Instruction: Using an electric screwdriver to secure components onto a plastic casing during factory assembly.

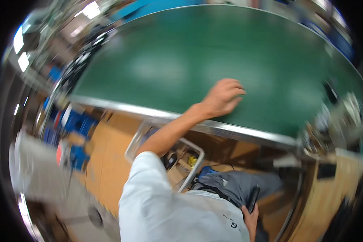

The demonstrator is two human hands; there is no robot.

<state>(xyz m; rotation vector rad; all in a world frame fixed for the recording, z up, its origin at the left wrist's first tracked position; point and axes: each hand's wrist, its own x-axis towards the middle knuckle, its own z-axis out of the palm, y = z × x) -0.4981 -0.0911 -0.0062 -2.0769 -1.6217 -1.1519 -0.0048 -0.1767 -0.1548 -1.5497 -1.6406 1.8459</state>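
Note:
My left hand (225, 98) is over the near part of a green conveyor-like table top (177, 52), its forearm crossing the metal front edge. The fingers curl loosely, with the thumb apart, and nothing shows between them. Whether it touches the surface I cannot tell. Low on the right, beside my grey trousers (246, 183), my right hand (251, 220) grips a slim black phone-like object (254, 198) upright at my hip. Part of that hand is hidden behind my white shirt. The picture is smeared by motion.
Under the table edge stands a white-rimmed bin (200, 161) with mixed small items. Cardboard (109, 149) lies to its left, near blue containers (80, 121). Clear plastic bags (343, 121) crowd the right end, above a wooden box (322, 193). Dark parts (82, 64) line the table's left edge.

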